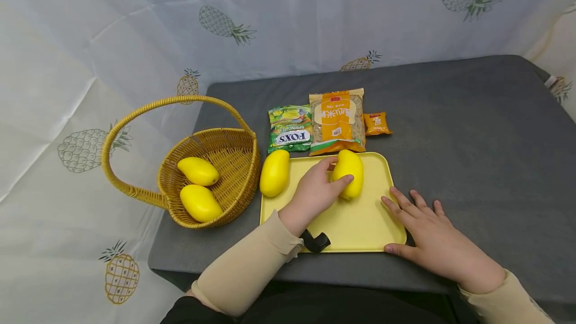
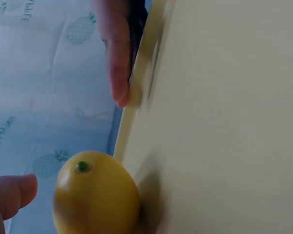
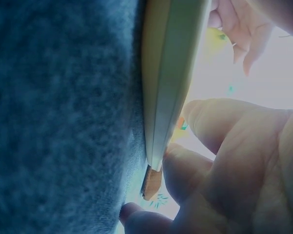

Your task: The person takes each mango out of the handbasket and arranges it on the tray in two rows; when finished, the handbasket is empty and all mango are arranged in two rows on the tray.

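Creased whitish pineapple-print fabric (image 1: 292, 26) hangs across top & L of head-cam frame, bluish up ctr, brighter far L, w/ a dk grey table (image 1: 472, 139) below it, ctr to R, upper R corner rounded.

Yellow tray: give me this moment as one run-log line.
left hand: at rightmost mango, on yellow tray | right hand: at tray's right rim | basket: two mangoes

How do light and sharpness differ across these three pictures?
Head: fairly even light, lettering legible on the FOX'S bag; left wrist: dim, with a mango shadowing the yellow tray; right wrist: glare beyond the right hand, tablecloth blurred and bluish.
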`<action>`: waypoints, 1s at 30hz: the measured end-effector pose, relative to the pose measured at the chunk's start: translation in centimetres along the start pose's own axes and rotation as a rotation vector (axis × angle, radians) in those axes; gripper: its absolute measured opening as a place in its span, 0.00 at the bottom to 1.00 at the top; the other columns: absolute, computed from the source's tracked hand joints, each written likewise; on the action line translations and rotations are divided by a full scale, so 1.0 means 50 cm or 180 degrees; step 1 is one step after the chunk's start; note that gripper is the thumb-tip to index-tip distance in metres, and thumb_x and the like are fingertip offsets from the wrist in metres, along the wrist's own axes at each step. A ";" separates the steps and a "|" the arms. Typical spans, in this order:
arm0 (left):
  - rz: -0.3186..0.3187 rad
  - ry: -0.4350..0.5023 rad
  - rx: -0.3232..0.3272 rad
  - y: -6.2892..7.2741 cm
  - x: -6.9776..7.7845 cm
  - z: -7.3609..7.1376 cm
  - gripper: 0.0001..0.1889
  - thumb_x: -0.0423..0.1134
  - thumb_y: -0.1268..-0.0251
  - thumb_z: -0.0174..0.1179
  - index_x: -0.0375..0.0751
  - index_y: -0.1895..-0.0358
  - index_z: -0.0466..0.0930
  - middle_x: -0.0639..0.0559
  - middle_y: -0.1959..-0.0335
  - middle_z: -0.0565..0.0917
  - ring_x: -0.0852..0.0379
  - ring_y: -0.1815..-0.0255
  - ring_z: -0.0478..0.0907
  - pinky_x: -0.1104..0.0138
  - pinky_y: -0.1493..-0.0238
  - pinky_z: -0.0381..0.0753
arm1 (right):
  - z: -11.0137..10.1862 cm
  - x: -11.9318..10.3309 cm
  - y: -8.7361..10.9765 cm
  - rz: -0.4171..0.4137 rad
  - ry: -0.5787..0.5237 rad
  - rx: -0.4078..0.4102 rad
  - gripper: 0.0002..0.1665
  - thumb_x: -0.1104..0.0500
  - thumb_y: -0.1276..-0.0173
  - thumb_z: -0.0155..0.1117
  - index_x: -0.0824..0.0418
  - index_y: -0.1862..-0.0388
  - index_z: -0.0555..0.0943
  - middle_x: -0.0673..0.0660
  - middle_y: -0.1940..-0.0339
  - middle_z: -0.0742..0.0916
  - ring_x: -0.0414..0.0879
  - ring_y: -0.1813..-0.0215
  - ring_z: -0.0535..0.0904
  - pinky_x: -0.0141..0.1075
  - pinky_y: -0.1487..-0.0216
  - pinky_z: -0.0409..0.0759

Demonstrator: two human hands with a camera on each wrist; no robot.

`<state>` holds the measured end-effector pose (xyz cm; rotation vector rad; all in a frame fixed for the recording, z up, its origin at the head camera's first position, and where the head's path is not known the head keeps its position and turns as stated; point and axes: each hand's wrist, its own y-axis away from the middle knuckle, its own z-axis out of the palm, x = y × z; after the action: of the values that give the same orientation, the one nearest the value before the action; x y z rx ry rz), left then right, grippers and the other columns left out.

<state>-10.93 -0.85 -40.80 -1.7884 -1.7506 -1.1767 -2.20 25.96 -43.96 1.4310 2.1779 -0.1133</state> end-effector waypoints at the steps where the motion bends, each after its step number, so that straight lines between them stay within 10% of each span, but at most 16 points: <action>1: 0.0005 -0.0045 -0.0020 0.002 -0.001 -0.003 0.37 0.56 0.21 0.69 0.48 0.17 0.72 0.48 0.26 0.82 0.48 0.28 0.79 0.51 0.25 0.78 | 0.000 0.000 0.000 -0.0001 0.0001 0.0002 0.64 0.26 0.36 0.76 0.48 0.09 0.63 0.60 0.06 0.59 0.81 0.13 0.53 0.87 0.27 0.51; 16: 0.0061 -0.0622 -0.0235 0.048 -0.001 -0.059 0.45 0.62 0.24 0.69 0.54 0.11 0.62 0.49 0.16 0.73 0.49 0.30 0.83 0.52 0.25 0.81 | 0.001 -0.003 0.002 -0.0035 0.0028 0.0038 0.63 0.25 0.35 0.75 0.48 0.09 0.63 0.60 0.06 0.60 0.82 0.13 0.54 0.87 0.28 0.53; 30: 0.0153 0.0059 -0.0444 0.085 0.007 -0.177 0.37 0.55 0.21 0.69 0.55 0.15 0.68 0.51 0.21 0.78 0.49 0.40 0.87 0.53 0.43 0.88 | -0.001 -0.001 0.000 -0.0034 0.0002 -0.0018 0.64 0.26 0.34 0.75 0.48 0.08 0.62 0.60 0.06 0.59 0.82 0.14 0.53 0.88 0.28 0.51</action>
<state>-9.60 -7.98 -34.18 -1.8809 -1.6419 -1.3202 -2.22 25.95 -43.89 1.4168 2.1850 -0.1105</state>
